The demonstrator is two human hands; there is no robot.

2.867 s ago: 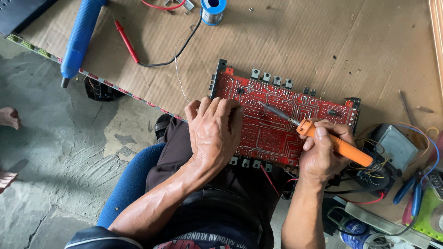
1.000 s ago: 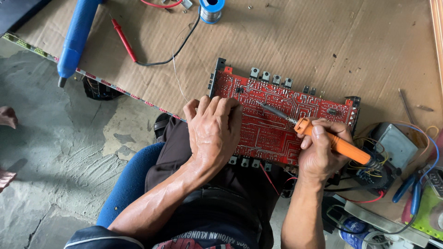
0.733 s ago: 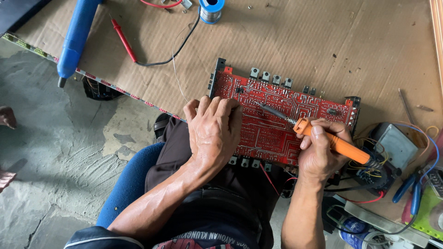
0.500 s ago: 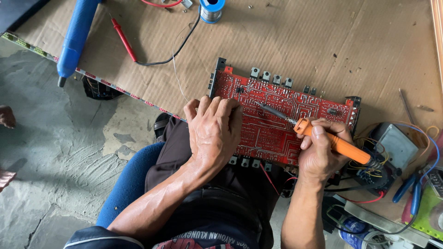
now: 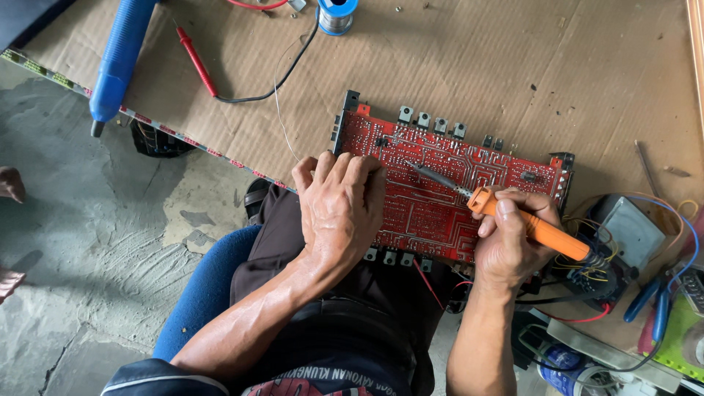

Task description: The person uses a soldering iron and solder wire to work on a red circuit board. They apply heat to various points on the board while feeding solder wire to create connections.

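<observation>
A red circuit board (image 5: pixel 440 198) lies solder-side up on a cardboard sheet (image 5: pixel 513 81), partly over my lap. My left hand (image 5: pixel 339 209) presses flat on the board's left part, with a thin solder wire (image 5: pixel 280 121) running up from its fingers. My right hand (image 5: pixel 510 238) grips an orange-handled soldering iron (image 5: pixel 539 229); its metal tip touches the board near the upper middle. Black components line the board's top and bottom edges.
A blue desoldering pump (image 5: pixel 117 55) and a red probe (image 5: pixel 196 62) with a black lead lie at the upper left. A solder spool (image 5: pixel 336 13) sits at the top. Blue-handled pliers (image 5: pixel 656 304), wires and a grey box (image 5: pixel 623 231) crowd the right. Concrete floor (image 5: pixel 81 242) lies left.
The soldering iron's tip has shifted slightly left along the board over the frames. My left hand has stayed pressed on the board.
</observation>
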